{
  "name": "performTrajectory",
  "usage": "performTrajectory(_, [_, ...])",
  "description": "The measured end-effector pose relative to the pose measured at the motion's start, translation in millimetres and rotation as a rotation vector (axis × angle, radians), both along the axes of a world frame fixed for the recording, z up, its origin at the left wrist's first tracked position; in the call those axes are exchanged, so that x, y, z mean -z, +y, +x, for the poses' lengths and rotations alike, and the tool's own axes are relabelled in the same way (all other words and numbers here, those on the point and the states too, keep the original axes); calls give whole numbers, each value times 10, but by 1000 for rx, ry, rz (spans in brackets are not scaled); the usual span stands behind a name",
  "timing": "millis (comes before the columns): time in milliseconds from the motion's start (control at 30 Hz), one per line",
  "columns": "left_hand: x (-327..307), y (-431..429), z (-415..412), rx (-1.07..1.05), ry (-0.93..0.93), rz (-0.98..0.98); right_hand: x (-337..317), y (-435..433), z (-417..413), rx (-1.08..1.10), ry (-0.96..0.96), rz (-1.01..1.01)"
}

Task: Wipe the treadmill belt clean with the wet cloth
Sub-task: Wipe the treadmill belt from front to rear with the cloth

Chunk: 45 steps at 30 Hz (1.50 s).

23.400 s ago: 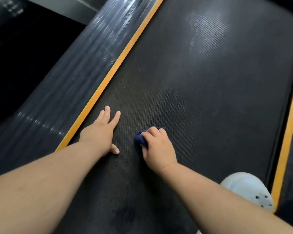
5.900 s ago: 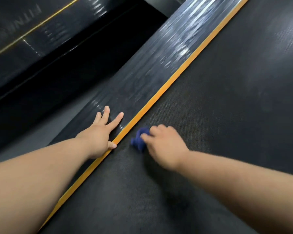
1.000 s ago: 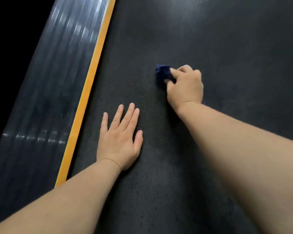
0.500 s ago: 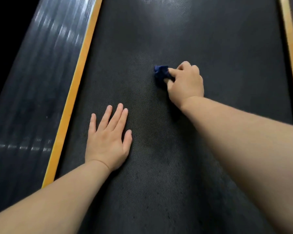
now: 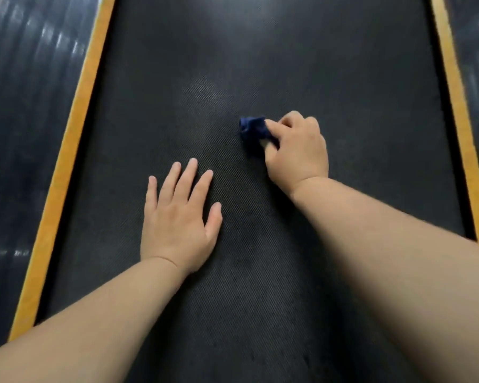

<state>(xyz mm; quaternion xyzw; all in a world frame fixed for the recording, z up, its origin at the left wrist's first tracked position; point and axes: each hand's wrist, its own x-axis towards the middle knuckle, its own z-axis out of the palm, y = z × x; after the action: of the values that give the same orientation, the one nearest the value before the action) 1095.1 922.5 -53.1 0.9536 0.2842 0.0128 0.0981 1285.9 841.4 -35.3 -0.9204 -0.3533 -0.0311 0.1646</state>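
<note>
The black textured treadmill belt [image 5: 260,64] fills the middle of the head view. My right hand [image 5: 297,150] grips a small bunched dark blue cloth [image 5: 253,129] and holds it down on the belt near the centre. Most of the cloth is hidden under the fingers. My left hand [image 5: 179,214] rests flat on the belt, fingers straight and spread, nearer to me and left of the cloth.
Yellow strips run along both sides of the belt, the left strip [image 5: 75,128] and the right strip [image 5: 454,106]. Outside them lie ribbed dark side rails [image 5: 20,106]. A paler patch [image 5: 202,89] shows on the belt ahead of the hands.
The view has shifted so that both yellow strips show. My right hand with the cloth has stayed near the belt's centre. My left hand stays flat on the belt.
</note>
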Motion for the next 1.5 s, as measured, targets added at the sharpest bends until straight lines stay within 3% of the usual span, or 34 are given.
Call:
performTrajectory(167, [-97,-22,44,31,-51,-21,-25,-792,-783,-155,85,20])
performTrajectory(267, [-60,-48,50,162,-89,-1,1,-823,-614,-251,49,7])
performTrajectory(367, [-18,-61,45,180,-83,19,-31,-343,-127,-143,-60,-7])
performTrajectory(500, [-23,-58,40,180,-64,17,-43,-52,85,70,4,-45])
performTrajectory(633, [-76,-108,107,155,-79,8,-32,-758,-539,-91,26,27])
performTrajectory(733, [-72,-176,192,135,-105,-21,-16,-840,-413,-161,31,17])
performTrajectory(900, [-27,-196,204,139,-104,5,-28,-179,270,116,31,-18])
performTrajectory(1000, [-29,-190,204,139,-93,0,-14,-493,-59,36,11,31])
performTrajectory(1133, [-63,-200,215,139,-118,-17,-15,-1258,-782,-98,121,21])
performTrajectory(1200, [-69,-214,234,123,-140,-31,-4,-1272,-672,-152,120,16])
performTrajectory(1267, [-54,-256,251,127,-143,-34,-21,-1016,-357,-112,52,15])
performTrajectory(1400, [-16,-263,246,128,-134,-30,-4,-561,56,176,72,19])
performTrajectory(1500, [-44,-262,257,136,-113,-23,13,-981,-483,51,81,63])
